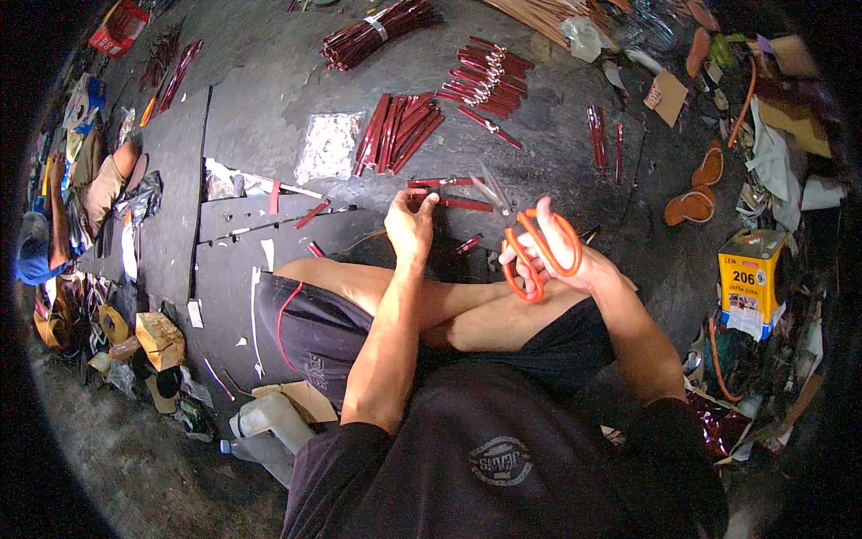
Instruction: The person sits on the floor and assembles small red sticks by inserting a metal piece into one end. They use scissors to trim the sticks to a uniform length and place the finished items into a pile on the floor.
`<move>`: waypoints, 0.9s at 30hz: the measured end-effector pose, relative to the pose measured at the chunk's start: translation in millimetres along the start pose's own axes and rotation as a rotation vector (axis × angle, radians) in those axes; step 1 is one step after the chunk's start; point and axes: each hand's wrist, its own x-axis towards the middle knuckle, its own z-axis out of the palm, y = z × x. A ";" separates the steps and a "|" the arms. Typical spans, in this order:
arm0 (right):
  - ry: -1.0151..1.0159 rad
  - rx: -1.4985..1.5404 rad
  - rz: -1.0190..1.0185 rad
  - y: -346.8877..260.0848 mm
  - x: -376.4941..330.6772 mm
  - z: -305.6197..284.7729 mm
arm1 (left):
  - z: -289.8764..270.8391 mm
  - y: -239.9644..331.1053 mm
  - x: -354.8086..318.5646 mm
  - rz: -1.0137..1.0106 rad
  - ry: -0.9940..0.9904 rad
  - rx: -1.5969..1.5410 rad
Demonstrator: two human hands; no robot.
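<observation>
Right now, step: I cut a thin red strip with scissors, seated cross-legged on the dark floor [269,117].
left hand: my left hand [410,225] pinches the near end of a red strip [442,182], fingers closed on it, palm down.
right hand: my right hand [557,247] is closed through the loops of the orange-handled scissors [530,242], thumb in one loop, fingers in the other.
scissors state: blades point up and left, away from me, toward the strip; blurred, so I cannot tell if they are parted or shut.
strip place: on the floor just ahead of my knees, between my two hands, with a second red strip [462,204] just beside it.
strip axis: long axis runs left to right, nearly level; near end at my left fingertips, far end toward the scissor tips.
scissors axis: long axis slants from my right palm up-left, crossing the strip's line at an angle.
doing it well: I judge the strip wants to be held flat and taut, blades square to its length, left fingers well clear of the cut line.
risk: I judge a slanted bite would leave an uneven end, and the thin strip could twist between the blades.
nearby: loose pile of red strips [395,133] farther out; tied bundle [377,31] beyond; clipped red pieces [485,76] to its right.
other: yellow box [750,278] at my right; plastic bottle [269,418] by my left thigh.
</observation>
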 end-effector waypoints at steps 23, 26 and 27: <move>-0.106 0.042 0.162 8.2 25.9 5.1 | 8.3 -8.4 0.3 0.142 0.136 0.106; -0.102 0.046 0.182 7.1 26.0 5.1 | 7.9 -6.2 -0.5 0.138 0.141 0.102; -0.102 0.051 0.194 7.2 26.2 4.7 | 8.2 -6.3 -0.7 0.142 0.140 0.096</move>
